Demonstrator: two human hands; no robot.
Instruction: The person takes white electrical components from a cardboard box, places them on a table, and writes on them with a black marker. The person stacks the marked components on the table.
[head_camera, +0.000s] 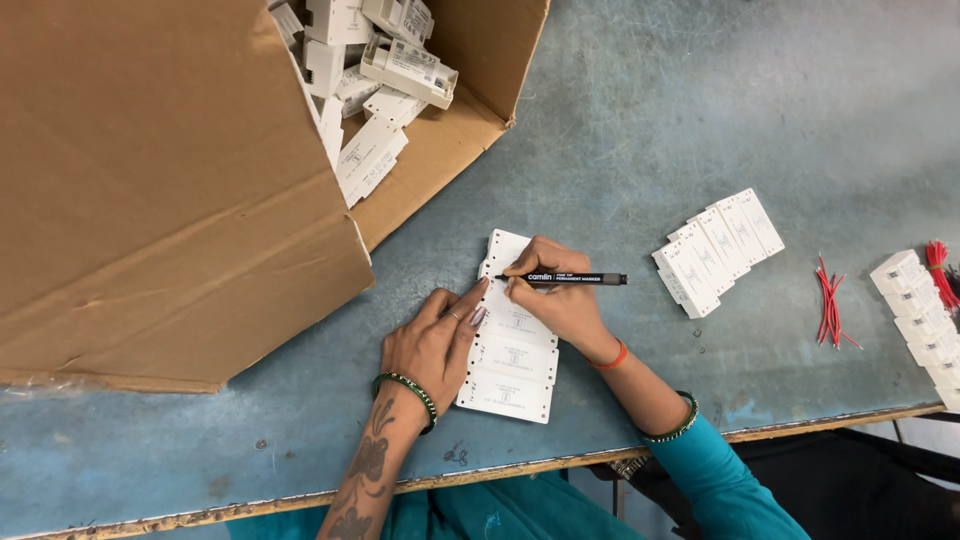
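Right hand (555, 290) is curled closed around a black marker pen (563, 279), which is held almost level with its tip pointing left onto the top of a row of white modules (508, 345). The wrist is bent, the forearm comes in from lower right, and an orange band is worn at the wrist.

Left hand (432, 345) is laid flat and open on the row's left edge. Nothing is gripped; the row is pinned by fingertips just beside the pen tip. A green bangle is worn.

The row is placed mid-table, near the front edge of the blue table (640, 130).

A tipped cardboard box (170, 180) of white modules is close on the left. Bare surface is seen right of the hands up to a second module row (718, 250). Red wires (830, 305) and more modules (915, 310) are seen further right.
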